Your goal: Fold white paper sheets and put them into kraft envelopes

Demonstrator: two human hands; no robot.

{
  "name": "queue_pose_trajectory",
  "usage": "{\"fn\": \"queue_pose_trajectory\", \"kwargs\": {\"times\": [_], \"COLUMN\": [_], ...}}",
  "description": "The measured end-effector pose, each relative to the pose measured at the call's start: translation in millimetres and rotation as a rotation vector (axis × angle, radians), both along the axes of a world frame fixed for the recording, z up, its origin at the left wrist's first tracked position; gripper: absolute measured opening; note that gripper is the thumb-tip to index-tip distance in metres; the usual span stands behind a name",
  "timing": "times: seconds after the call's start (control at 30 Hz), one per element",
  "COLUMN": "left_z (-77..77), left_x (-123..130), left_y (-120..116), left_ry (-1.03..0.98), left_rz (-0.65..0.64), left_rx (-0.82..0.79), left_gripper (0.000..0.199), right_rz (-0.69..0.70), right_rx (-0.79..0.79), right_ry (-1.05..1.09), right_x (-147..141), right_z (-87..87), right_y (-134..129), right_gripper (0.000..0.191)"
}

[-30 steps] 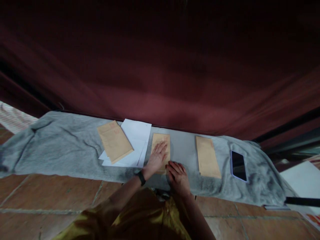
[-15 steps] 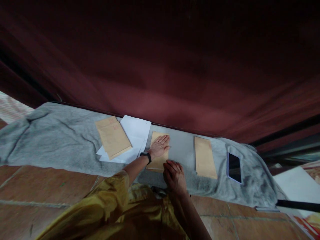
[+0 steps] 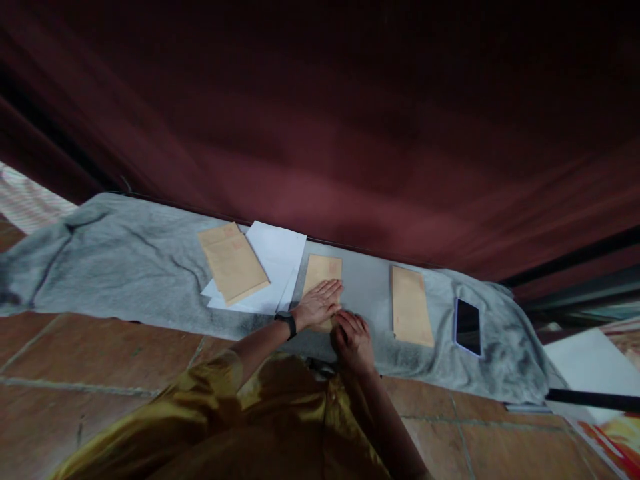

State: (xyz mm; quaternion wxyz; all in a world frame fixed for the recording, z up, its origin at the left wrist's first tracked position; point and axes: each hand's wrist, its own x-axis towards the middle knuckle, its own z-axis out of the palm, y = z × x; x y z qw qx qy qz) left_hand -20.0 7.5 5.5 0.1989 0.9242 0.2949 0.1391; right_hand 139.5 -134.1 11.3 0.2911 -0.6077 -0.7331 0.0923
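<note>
A brown paper envelope [image 3: 323,267] lies on the grey cloth in front of me. My left hand [image 3: 318,304], with a dark watch at the wrist, rests flat across its middle, fingers stretched out. At the envelope's near right corner, my right hand [image 3: 355,341] is closed with its fingers curled over the edge; the fingertips are hidden. To the right lies a narrow stack of brown envelopes [image 3: 412,305]. On the left, more brown envelopes [image 3: 234,263] with faint red print lie partly over white paper sheets [image 3: 283,257].
A phone [image 3: 468,327] with a dark screen lies at the right on the rumpled grey cloth [image 3: 145,267]. Dark red fabric [image 3: 320,173] rises behind. Brown floor tiles [image 3: 115,353] run along the near side. A white sheet [image 3: 580,367] and a black bar [image 3: 593,399] are at far right.
My left hand has slid down the envelope toward me, baring its far end. The right hand stays by the near corner, close to the left. The view has shifted slightly.
</note>
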Motion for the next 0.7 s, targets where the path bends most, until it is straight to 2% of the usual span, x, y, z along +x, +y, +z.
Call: {"fn": "queue_pose_trajectory", "kwargs": {"times": [0.27, 0.5, 0.7], "left_z": [7.4, 7.5, -2.0], "left_x": [-15, -30, -47], "left_y": [-29, -66, -94], "left_ry": [-0.07, 0.057, 0.076], "left_rz": [-0.04, -0.079, -0.099], "left_rx": [-0.087, 0.035, 0.08], "left_gripper": [0.056, 0.066, 0.059], "right_rz": [-0.041, -0.057, 0.123], "right_rx": [0.017, 0.013, -0.048], "right_ry": [0.021, 0.095, -0.011], "right_x": [-3, 4, -1], "right_z": [-5.6, -10.3, -10.0], "right_y": [-1, 3, 31], "right_gripper": [0.039, 0.042, 0.046]}}
